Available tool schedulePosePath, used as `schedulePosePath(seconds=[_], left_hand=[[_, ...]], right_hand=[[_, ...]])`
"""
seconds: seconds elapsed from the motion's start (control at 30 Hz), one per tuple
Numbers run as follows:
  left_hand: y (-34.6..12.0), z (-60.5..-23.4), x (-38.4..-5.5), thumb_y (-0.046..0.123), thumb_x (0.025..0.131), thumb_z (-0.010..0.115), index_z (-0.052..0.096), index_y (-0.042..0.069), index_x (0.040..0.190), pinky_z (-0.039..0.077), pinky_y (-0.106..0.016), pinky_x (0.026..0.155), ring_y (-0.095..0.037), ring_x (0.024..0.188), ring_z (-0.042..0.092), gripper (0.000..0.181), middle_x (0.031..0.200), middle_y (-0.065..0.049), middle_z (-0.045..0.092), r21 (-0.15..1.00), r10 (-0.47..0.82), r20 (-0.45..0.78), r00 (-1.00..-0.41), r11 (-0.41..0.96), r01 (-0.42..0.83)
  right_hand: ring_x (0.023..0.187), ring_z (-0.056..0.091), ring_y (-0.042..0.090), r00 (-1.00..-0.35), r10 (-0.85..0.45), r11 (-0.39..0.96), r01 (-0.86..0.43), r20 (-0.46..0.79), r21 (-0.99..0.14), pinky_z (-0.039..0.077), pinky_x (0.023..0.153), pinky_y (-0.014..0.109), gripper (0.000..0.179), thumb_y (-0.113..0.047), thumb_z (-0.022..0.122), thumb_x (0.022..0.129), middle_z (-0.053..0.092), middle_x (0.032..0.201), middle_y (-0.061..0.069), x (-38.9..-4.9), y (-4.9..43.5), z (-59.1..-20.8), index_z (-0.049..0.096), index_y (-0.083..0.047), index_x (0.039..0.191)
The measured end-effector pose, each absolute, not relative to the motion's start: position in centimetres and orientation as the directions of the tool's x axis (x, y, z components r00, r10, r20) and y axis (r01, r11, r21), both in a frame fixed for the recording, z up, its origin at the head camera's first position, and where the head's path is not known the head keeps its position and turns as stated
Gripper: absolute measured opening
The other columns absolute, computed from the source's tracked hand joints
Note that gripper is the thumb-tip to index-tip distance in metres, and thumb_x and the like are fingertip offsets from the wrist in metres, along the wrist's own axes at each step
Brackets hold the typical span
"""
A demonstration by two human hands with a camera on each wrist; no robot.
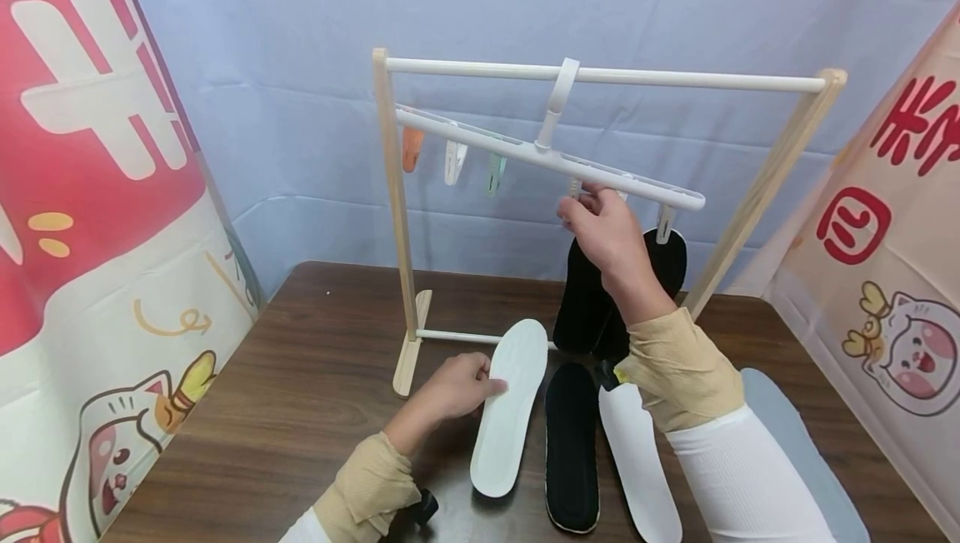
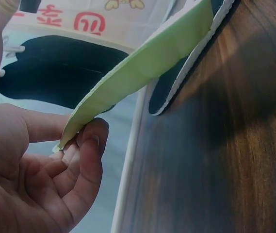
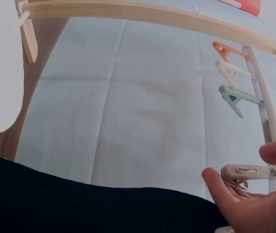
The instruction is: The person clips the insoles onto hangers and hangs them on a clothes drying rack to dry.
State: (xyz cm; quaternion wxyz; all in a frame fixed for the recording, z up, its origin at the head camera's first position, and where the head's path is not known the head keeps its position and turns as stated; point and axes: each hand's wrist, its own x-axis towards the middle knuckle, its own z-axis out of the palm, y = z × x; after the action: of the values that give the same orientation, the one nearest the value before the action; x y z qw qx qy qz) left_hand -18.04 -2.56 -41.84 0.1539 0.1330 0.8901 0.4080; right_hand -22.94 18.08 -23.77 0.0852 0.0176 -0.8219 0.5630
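Note:
My left hand pinches the edge of a white shoe insole between thumb and fingers, tilted above the table. In the left wrist view the underside of this insole looks pale green. At the hanger, my right hand is beside a whitish clip; the thumb stands apart from the clip, and the fingers lie along its other side. Black insoles hang below the right half of the hanger, partly hidden by the right hand and wrist. Another clip grips one at the hanger's end.
The hanger tilts down rightward from the rail of a wood-sided rack. Orange, white and green clips hang at left. On the table lie a black insole, a white insole and a grey-blue insole.

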Motion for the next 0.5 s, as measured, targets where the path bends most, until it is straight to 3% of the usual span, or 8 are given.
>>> schedulePosePath(seconds=[0.2,0.5], left_hand=[[-2.44,-41.7,-18.01,0.029,0.098,0.068,0.061,0.01,0.085,0.043,-0.033,0.058,-0.02,0.056,0.06,0.024,0.065,-0.004,0.06,0.769,0.368,-0.167,-0.915,0.63,0.113],[-2.36,-41.25,-17.84,0.028,0.097,0.069,0.061,0.009,0.088,0.044,-0.033,0.057,-0.026,0.06,0.064,0.023,0.068,-0.004,0.06,0.78,0.368,-0.158,-0.916,0.616,0.112]], right_hand=[[0.125,0.059,0.029,-0.975,0.107,0.29,-0.157,0.195,-0.944,0.042,0.111,0.038,0.057,-0.027,0.051,0.105,0.059,0.141,0.016,-23.27,17.9,-24.23,0.036,-0.008,0.156],[0.126,0.06,0.026,-0.967,0.116,0.271,-0.19,0.228,-0.944,0.041,0.112,0.039,0.044,-0.026,0.049,0.109,0.058,0.137,0.017,-23.5,17.92,-24.77,0.048,-0.005,0.148]])
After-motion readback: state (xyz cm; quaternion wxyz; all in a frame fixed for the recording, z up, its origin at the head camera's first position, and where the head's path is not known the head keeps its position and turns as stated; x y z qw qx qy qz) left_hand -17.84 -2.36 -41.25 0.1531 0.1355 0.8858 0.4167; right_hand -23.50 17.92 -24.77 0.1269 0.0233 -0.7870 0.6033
